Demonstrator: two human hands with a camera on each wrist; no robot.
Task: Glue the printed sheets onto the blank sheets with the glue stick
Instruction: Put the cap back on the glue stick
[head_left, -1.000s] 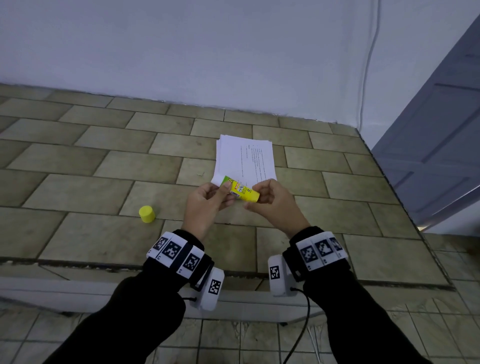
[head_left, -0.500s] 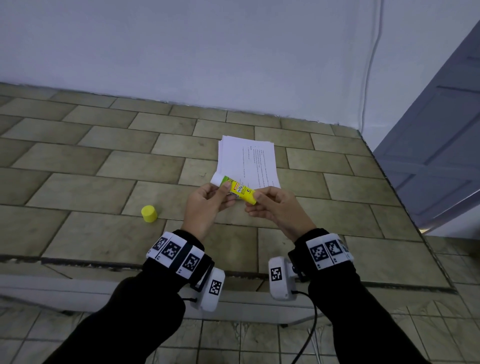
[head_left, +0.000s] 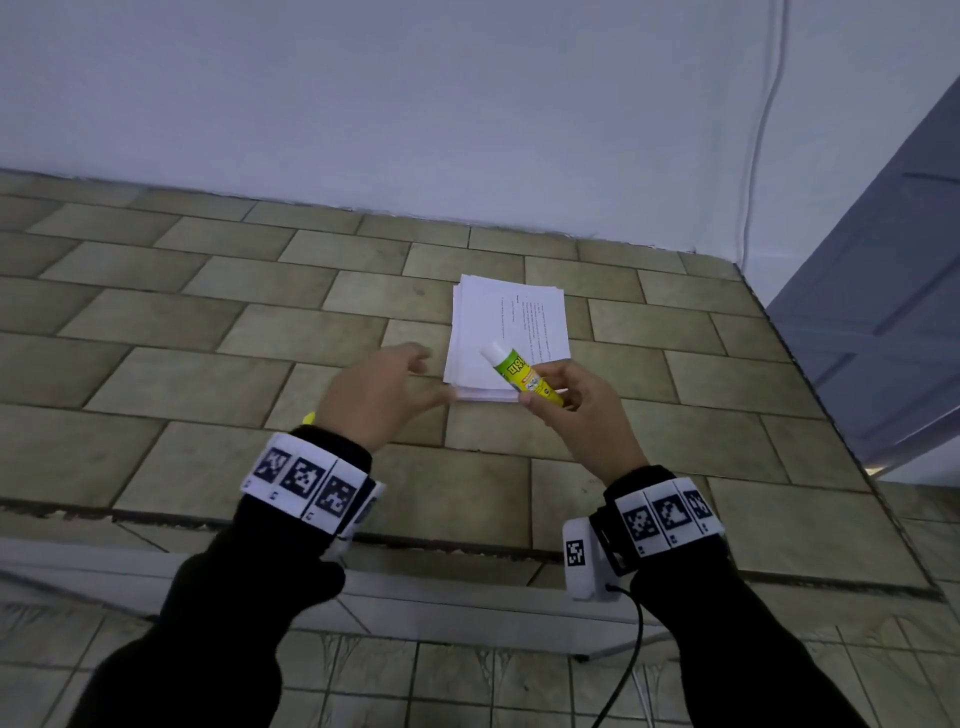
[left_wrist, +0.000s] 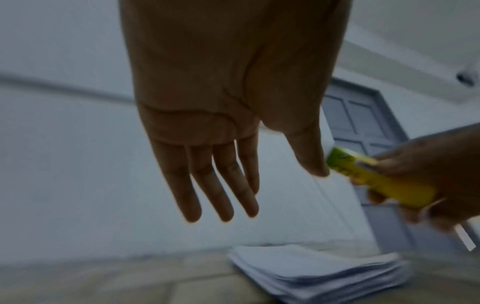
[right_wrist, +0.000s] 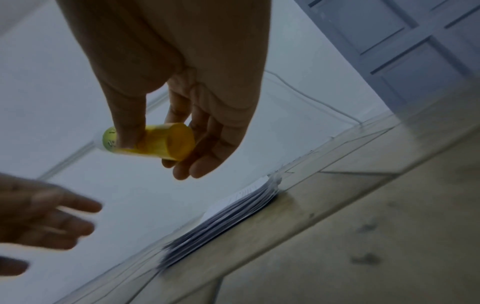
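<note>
right hand (head_left: 582, 410) pinched the uncapped glue stick (head_left: 522, 375) over the paper stack (head_left: 506, 322) on the tiled counter (head_left: 208, 332); left hand (head_left: 382, 392) hovered splayed, empty — loose sheets might have slid or smeared unless pinned.

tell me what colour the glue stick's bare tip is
White, above a green and yellow label on the glue stick, held in the right hand. Head view shows it best.

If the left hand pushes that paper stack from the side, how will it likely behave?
The stack is loose sheets with uneven edges, so it would probably fan out rather than slide as one. A single lifted sheet looks thin and would likely flop. The open left hand beside it could square it first.
</note>
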